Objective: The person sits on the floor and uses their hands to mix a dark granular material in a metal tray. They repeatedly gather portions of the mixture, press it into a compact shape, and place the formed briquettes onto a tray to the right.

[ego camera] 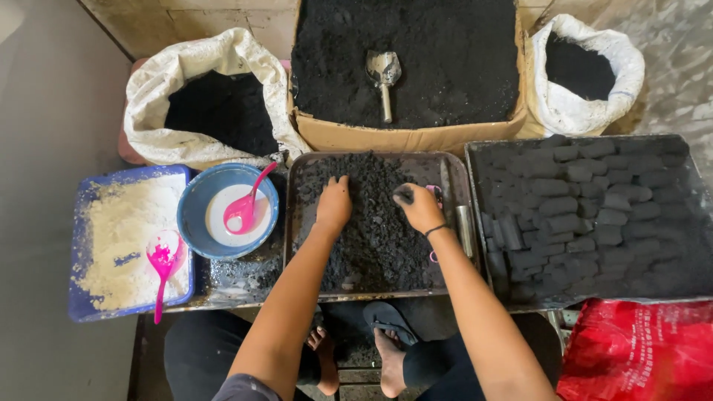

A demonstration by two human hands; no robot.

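Head view: our left hand lay flat, fingers spread, on the black mix; our right hand pinched a lump beside it.

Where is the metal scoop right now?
In the head view, the metal scoop lies at top centre on the black powder in the cardboard box, between two white sacks.
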